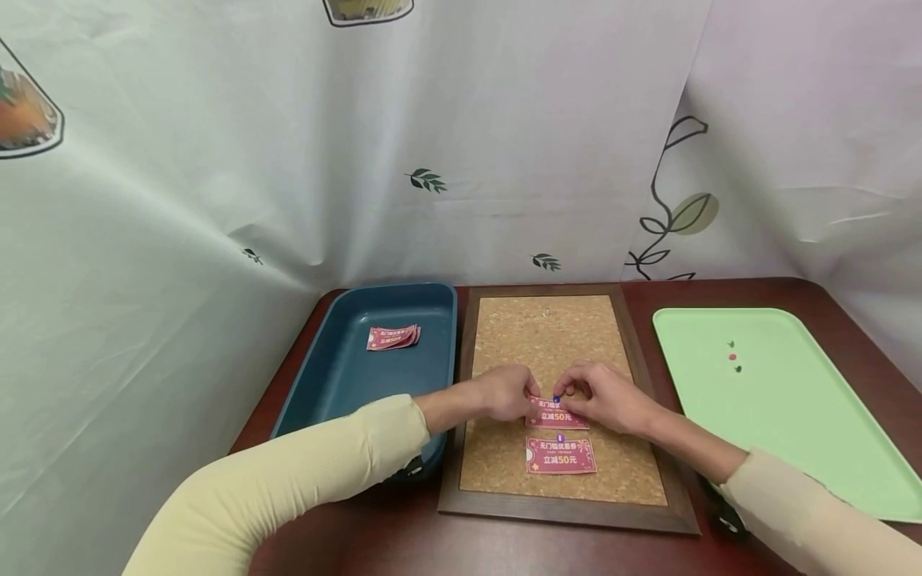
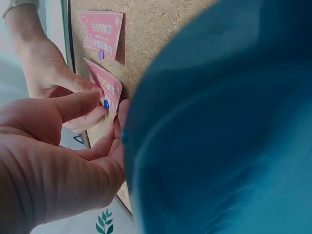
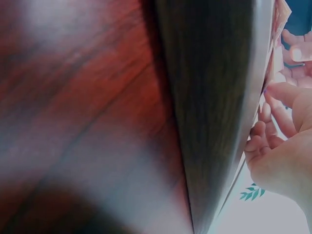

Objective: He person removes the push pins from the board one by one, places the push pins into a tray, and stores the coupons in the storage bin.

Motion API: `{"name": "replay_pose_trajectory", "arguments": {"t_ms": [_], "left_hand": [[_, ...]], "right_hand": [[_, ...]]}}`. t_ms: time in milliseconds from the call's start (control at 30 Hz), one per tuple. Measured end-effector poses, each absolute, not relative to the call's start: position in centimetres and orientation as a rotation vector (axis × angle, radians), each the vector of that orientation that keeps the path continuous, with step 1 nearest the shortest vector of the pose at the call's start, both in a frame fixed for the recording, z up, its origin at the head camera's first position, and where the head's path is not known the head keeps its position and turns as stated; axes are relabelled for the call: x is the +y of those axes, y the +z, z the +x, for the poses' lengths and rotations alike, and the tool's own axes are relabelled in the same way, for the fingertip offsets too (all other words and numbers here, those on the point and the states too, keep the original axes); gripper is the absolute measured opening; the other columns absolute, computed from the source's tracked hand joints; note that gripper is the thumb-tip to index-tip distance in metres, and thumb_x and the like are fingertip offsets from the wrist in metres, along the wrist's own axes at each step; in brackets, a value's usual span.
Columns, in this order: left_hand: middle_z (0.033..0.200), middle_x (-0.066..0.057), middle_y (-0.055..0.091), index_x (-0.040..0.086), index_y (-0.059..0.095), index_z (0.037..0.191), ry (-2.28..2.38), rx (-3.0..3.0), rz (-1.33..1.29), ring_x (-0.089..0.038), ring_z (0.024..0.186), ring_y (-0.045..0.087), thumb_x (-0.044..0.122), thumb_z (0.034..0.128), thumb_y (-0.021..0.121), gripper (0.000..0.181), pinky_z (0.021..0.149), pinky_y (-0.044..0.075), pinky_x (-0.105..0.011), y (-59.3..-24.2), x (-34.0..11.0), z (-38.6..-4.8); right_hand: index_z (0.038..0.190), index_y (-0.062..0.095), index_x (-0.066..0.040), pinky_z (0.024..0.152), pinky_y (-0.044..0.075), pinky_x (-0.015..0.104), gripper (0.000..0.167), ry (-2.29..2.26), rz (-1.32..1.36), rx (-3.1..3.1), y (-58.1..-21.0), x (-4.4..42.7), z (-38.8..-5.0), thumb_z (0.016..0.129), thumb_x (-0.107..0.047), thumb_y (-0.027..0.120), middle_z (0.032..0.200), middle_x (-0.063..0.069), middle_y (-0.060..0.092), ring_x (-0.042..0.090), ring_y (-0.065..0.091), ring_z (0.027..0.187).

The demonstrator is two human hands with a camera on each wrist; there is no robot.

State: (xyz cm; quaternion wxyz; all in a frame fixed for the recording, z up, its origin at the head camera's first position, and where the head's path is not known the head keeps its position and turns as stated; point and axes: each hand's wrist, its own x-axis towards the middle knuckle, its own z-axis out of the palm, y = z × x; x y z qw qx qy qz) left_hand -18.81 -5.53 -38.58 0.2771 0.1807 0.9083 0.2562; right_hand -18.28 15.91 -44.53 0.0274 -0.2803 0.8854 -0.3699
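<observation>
On the framed cork board [image 1: 497, 468], a pink coupon [image 1: 553, 415] lies with a blue pushpin [image 1: 557, 399] at its top edge. My left hand [image 1: 507, 392] holds the coupon's left end, its fingers curled. My right hand [image 1: 611, 398] pinches at the blue pin over the coupon's right part. Below is another pink coupon [image 1: 560, 458] with a purple pin [image 1: 560, 438] at its top. In the left wrist view, the blue pin [image 2: 106, 104] shows between the fingertips and the upper coupon's surface bends. The right wrist view shows my right hand [image 3: 287, 141] at the board's edge.
A blue tray [image 1: 346, 376] at the left holds a small pile of pink coupons [image 1: 393, 337]. On the green tray [image 1: 785, 432] at the right lie several small pins [image 1: 732, 357]. A clear pin [image 1: 546, 312] stands near the board's top. A patterned curtain [image 1: 504, 160] hangs behind.
</observation>
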Motion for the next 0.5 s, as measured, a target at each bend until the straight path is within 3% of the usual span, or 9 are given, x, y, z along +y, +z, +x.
{"name": "replay_pose_trajectory", "arguments": {"t_ms": [133,500], "left_hand": [[0.072,0.001,0.064,0.003,0.074,0.097,0.689,2.439,0.500,-0.010,0.063,0.051,0.008,0.0979,0.076,0.005,0.058,0.039,-0.023,-38.7,-5.6,-19.0],[0.076,-0.001,0.067,0.003,0.074,0.102,0.700,2.469,0.499,-0.010,0.064,0.057,0.005,0.0978,0.076,0.005,0.059,0.043,-0.023,-39.1,-5.8,-19.7]], "right_hand": [[0.099,0.075,-0.010,0.068,0.043,0.027,0.010,-1.145,-0.818,2.678,-44.3,15.7,-18.6,0.093,-0.003,0.080,0.087,-0.003,0.062,0.015,0.052,0.080],[0.094,0.071,-0.005,0.063,0.041,0.025,0.008,-1.092,-0.724,2.653,-43.8,14.8,-19.1,0.091,0.000,0.076,0.081,-0.001,0.057,0.013,0.051,0.075]]}}
